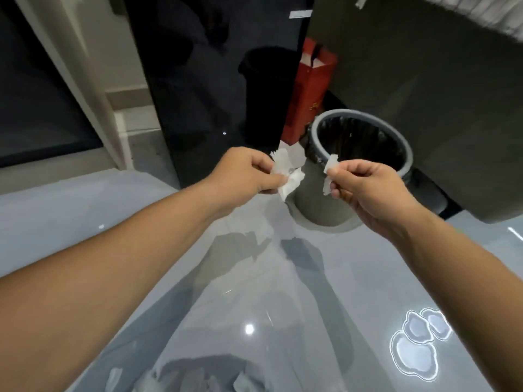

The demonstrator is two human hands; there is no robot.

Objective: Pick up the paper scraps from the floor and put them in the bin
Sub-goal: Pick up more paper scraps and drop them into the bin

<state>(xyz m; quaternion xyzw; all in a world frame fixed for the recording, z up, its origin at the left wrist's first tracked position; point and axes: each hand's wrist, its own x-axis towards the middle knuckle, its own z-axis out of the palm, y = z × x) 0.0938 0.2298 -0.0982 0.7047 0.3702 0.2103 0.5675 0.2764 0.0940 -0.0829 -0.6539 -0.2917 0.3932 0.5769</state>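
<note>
My left hand (246, 172) is shut on a bunch of white paper scraps (288, 171), held just left of the bin. A single white scrap (329, 172) is pinched in my right hand (368, 190), over the near rim of the bin. The bin (407, 162) is a round grey tub with a black liner, standing on the glossy grey floor ahead of me. Several more white scraps (243, 381) lie on the floor at the bottom edge of the view.
A red paper bag (308, 89) stands behind the bin, between a glossy black cabinet (198, 80) and a dark grey panel (438, 94) on the right. A white door frame (85, 80) rises at the left. Ceiling lights glare on the floor (416, 346).
</note>
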